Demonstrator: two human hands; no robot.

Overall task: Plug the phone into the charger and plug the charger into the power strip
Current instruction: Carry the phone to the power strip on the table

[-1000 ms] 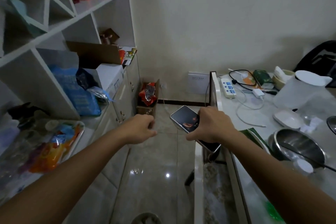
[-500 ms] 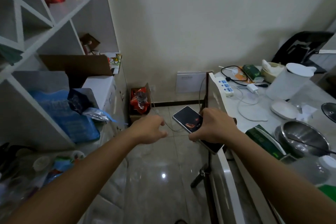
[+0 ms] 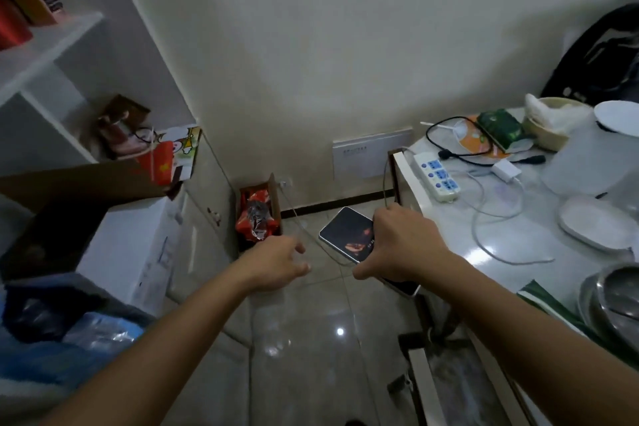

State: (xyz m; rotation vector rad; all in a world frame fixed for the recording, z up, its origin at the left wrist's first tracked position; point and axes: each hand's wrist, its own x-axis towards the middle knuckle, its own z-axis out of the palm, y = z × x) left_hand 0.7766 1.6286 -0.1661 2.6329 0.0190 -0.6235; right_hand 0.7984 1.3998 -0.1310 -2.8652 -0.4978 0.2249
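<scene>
My right hand (image 3: 397, 245) grips a dark-screened phone (image 3: 345, 233), tilted, over the floor just left of the table corner. My left hand (image 3: 276, 259) hovers a short way left of the phone with its fingers curled and nothing visible in them; a thin grey cord hangs past its fingertips. On the pale table (image 3: 449, 252) lies a white power strip (image 3: 437, 176) with blue sockets near the far left edge. To its right sits a white charger block (image 3: 505, 171), whose white cable (image 3: 498, 214) loops loosely toward me across the tabletop.
A steel bowl (image 3: 612, 294), white dish (image 3: 594, 226), plastic jug (image 3: 594, 156) and green packet (image 3: 501, 130) crowd the table's right side. White shelves and a white box (image 3: 131, 245) line the left. A carton of red bags (image 3: 257, 214) stands on the floor by the wall.
The view has turned toward the table. Both hands have kept their pose, the right still holding the phone, now closer to the table corner and the power strip.
</scene>
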